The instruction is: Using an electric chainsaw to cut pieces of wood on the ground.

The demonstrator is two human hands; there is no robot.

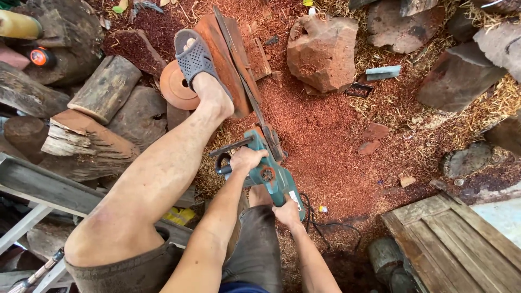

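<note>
Chainsaw: you hold a teal electric chainsaw (269,174) low in front of you, over the sawdust-covered ground; its bar (245,81) runs up and away from you along the right edge of the red plank.
Plank: a reddish slab of wood (223,64) lies tilted on the heap, with the bar lying on or in its right edge; how deep the chain sits cannot be told.
Left hand: your left hand (245,159) is wrapped tight around the saw's black front handle.
Right hand: your right hand (286,212) is closed around the rear grip, close to your body; whether a finger is on the trigger cannot be seen.
Foot: your left foot in a grey slipper (194,55) presses on the plank's upper end, just beside the bar.
Step in hand: it looks like a lengthwise cut along the plank, with the foot serving as the clamp.
Next move calls for: a steady, straight feed along the edge, both hands kept firm, and the toes kept clear of the chain, since the slipper is open and very near.
Cord: a black cable (325,223) loops on the ground behind the saw; keep it out of the cutting line.
Around: a round wooden disc (175,87) lies by the foot, logs (106,87) to the left, a large red block (321,51) beyond, and a grey board platform (456,244) to your right.
</note>
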